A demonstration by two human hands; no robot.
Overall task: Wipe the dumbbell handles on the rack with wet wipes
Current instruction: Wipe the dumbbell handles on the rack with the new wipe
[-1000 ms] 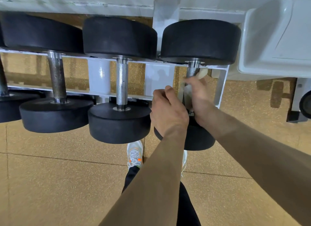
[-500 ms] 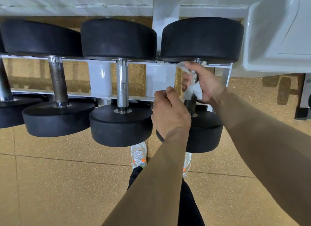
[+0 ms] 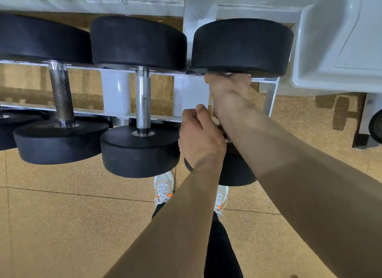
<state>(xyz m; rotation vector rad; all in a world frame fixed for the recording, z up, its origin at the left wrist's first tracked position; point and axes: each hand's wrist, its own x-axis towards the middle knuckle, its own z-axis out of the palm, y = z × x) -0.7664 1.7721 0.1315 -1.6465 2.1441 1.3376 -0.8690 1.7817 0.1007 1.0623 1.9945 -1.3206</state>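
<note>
Three black dumbbells lie across the white rack (image 3: 115,91). My right hand (image 3: 228,91) is wrapped round the handle of the rightmost dumbbell (image 3: 241,46), right under its far head. The wet wipe and that handle are hidden inside the fist. My left hand (image 3: 201,137) is curled in a fist beside the handle's near end, just left of my right wrist; whether it holds anything is hidden. The middle dumbbell (image 3: 142,102) and the left dumbbell (image 3: 61,95) show bare metal handles.
A white moulded equipment body (image 3: 341,40) stands at the upper right, close to the rightmost dumbbell head. Its dark foot (image 3: 363,139) rests on the tan speckled floor (image 3: 62,226). My shoes (image 3: 164,187) stand below the rack.
My right hand has slid up the rightmost handle from its middle to the far head, and the white wipe is now covered by the fist. My left hand has stayed put.
</note>
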